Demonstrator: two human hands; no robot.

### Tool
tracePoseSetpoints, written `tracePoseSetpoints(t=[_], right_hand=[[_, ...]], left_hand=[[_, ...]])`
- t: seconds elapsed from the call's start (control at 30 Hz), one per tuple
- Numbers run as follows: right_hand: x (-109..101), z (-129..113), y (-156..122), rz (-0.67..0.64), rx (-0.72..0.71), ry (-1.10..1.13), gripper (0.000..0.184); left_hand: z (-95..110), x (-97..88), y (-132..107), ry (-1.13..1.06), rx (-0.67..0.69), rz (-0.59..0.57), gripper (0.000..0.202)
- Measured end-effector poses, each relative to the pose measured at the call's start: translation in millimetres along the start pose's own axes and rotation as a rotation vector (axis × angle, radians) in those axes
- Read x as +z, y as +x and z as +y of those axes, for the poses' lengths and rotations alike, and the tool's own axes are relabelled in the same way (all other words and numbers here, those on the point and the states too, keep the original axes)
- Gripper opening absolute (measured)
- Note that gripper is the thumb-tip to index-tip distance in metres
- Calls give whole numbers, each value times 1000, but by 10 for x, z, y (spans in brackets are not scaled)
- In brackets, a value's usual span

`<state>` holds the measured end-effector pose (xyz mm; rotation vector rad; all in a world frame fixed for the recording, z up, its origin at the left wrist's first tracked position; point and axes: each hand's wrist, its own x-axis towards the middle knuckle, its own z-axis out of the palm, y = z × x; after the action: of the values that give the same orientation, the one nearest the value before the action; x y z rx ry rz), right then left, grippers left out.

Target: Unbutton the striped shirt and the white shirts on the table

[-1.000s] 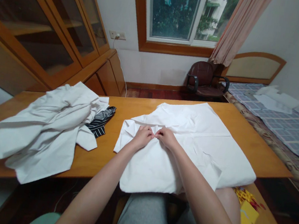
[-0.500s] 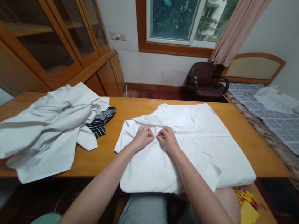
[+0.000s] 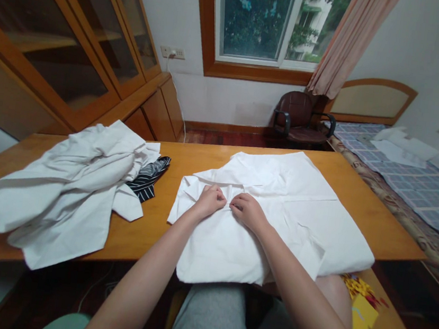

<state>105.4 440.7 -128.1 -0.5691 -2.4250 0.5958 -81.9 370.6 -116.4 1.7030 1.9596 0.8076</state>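
A white garment [image 3: 228, 251], like a shirt or coat, lies spread across the wooden table in front of me, its near edge hanging over my lap. At the middle of its folded upper part, my left hand [image 3: 212, 201] is closed in a pinch on the cloth. Just to the right, fingertips almost meeting it, my right hand [image 3: 246, 208] also pinches the fabric, the fingers bent together. Whatever small part sits between the two pinches is too small to make out. Creases run through the cloth around both hands.
On the table's [image 3: 154, 242] left is a crumpled white cloth pile [image 3: 76, 184] with a black striped cloth [image 3: 149, 177] beside it. Yellow pieces [image 3: 363, 315] lie on a lower surface at the right. Behind are a brown armchair [image 3: 299, 115] and a bed [image 3: 406, 171].
My right hand has turned and lowered slightly, its raised knuckles now flatter over the cloth. My left hand and the garment stay nearly the same.
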Motion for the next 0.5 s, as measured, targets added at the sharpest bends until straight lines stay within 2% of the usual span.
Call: tracePoseSetpoints(t=[0.23,0.5], right_hand=[[103,82,-79,63,-53,-83,13],[97,75,-69,56,-46,-113,14]], left_hand=[[-6,5,-6,1,5,2,15],[8,-16,-32,0,33,0,16]])
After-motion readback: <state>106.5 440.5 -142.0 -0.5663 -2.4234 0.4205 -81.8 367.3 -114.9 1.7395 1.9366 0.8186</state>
